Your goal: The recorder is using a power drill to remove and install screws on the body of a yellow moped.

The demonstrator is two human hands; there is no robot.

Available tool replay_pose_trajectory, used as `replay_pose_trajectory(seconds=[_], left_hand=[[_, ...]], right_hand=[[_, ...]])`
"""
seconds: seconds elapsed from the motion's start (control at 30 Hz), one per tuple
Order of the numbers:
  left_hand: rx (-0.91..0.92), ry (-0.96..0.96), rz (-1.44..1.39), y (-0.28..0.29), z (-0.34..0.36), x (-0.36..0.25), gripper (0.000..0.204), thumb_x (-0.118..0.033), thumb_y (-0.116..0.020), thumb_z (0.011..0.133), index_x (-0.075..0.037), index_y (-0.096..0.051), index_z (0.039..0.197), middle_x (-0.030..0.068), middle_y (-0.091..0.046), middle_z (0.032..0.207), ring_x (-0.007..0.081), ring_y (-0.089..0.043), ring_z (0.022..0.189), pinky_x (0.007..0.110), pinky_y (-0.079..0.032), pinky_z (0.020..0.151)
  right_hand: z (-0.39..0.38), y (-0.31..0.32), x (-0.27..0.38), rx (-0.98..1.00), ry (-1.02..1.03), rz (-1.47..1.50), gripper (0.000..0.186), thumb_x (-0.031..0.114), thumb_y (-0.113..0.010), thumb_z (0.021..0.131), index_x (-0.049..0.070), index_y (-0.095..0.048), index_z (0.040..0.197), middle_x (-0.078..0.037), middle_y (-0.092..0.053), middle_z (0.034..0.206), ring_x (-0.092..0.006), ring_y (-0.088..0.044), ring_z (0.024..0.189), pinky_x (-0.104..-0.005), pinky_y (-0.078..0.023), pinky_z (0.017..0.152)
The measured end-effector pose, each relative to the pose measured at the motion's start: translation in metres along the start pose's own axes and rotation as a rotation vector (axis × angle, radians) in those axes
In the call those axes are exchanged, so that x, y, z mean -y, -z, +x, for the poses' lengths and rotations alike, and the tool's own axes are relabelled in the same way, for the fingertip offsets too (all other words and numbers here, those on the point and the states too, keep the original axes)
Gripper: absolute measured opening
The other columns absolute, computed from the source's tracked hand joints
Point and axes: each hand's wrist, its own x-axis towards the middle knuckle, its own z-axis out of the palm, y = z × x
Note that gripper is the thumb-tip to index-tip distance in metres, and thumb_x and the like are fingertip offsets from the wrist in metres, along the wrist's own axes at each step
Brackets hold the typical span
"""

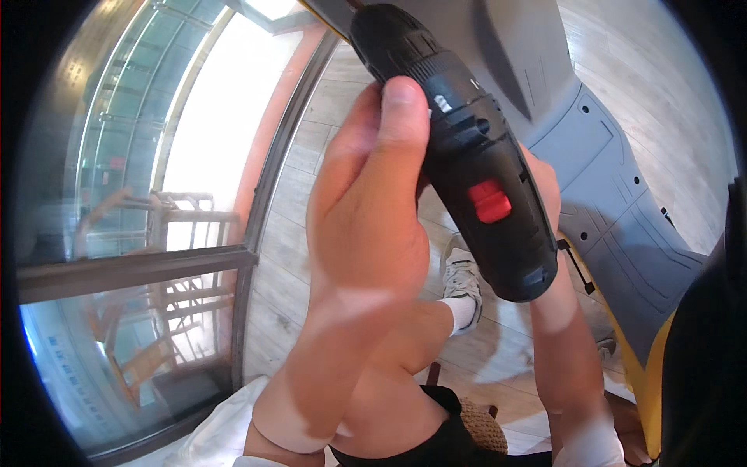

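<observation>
With the left hand (373,179) wrapped round the drill (467,159) near its front and the right hand (545,185) beyond it, hold hidden, this seems a steadying or adjusting step, the next move calling for a firm rear grip.

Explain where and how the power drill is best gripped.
Probably take the power drill by its rounded rear body, from the right, where the right hand is; any handle is hidden. The tapered chuck points upper left, so the left hand can steady the ribbed collar from the left.
</observation>
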Motion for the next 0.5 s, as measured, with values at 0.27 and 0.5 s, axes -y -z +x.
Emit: replay_pose_trajectory(seconds=[0.27, 0.5], left_hand=[[0.074, 0.126, 0.136, -0.004, -0.006, 0.006, 0.036, -0.029, -0.044, 0.100, -0.001, -0.051, 0.121, 0.0076, -0.060, 0.107, 0.0164, -0.055, 0.102, 0.033, -0.040, 0.093], [0.458, 0.192, 0.810, -0.005, -0.015, 0.016, 0.064, -0.033, -0.064, 0.088, 0.004, -0.035, 0.131, 0.0219, -0.054, 0.116, 0.0314, -0.056, 0.106, 0.039, -0.043, 0.094]], right_hand=[[-0.020, 0.007, -0.020, 0.044, -0.087, 0.035, 0.037, 0.010, -0.071, 0.073, 0.001, -0.062, 0.108, -0.008, -0.066, 0.084, -0.0145, -0.062, 0.071, -0.0259, -0.048, 0.066], [-0.072, 0.012, -0.055, -0.126, -0.433, 0.566, 0.034, 0.010, -0.071, 0.079, 0.002, -0.061, 0.110, -0.002, -0.065, 0.086, -0.0097, -0.060, 0.074, -0.0248, -0.048, 0.065]])
